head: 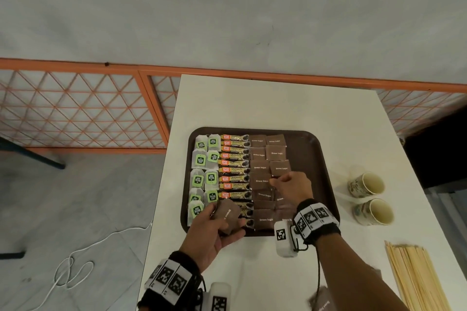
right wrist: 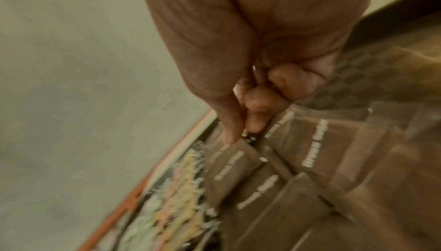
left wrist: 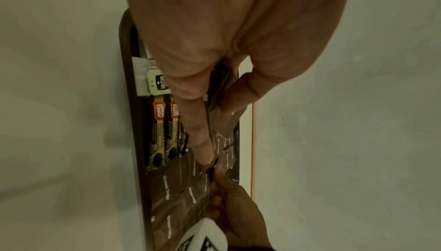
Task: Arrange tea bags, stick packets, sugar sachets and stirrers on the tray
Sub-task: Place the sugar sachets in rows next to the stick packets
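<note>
Left hand (head: 214, 232): curled round a small stack of brown sugar sachets (head: 228, 216), over the tray's 7 o'clock corner.
Right hand (head: 293, 185): fingertips pinch the edge of one sachet (head: 261, 180) in the sugar rows, near the tray's centre.
Handling: sachets look light, thin and soft; probably best held by the edge, flat, so they do not bend.
Tray (head: 310, 149): tea bags (head: 202, 159) at 9 o'clock, stick packets (head: 233, 156) beside them.
Stirrers (head: 414, 278): on the table, 4 o'clock from the tray, not yet placed.
</note>
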The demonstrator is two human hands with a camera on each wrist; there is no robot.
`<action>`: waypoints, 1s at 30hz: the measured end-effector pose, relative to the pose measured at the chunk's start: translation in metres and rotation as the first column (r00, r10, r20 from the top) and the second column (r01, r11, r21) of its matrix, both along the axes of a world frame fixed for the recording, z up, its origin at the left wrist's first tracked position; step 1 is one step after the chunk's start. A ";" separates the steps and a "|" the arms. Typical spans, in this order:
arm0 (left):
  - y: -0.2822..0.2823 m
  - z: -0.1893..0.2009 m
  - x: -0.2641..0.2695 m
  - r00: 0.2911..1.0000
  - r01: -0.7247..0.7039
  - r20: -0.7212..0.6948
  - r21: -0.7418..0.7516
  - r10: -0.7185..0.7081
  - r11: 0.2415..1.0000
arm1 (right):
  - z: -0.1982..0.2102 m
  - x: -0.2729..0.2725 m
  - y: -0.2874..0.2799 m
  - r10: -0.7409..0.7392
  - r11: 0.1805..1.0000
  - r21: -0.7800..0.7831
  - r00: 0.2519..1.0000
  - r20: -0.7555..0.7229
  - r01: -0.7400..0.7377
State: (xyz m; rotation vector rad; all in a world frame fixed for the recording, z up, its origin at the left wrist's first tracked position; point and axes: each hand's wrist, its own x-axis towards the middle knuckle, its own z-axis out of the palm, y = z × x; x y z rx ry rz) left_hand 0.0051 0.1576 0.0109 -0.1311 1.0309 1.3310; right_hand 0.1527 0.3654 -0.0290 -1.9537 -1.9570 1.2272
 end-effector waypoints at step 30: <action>0.043 0.000 0.077 0.950 0.033 -0.307 -0.092 -0.060 0.995 | 0.053 0.080 -0.066 0.296 0.934 -0.059 0.854 -0.429 -0.353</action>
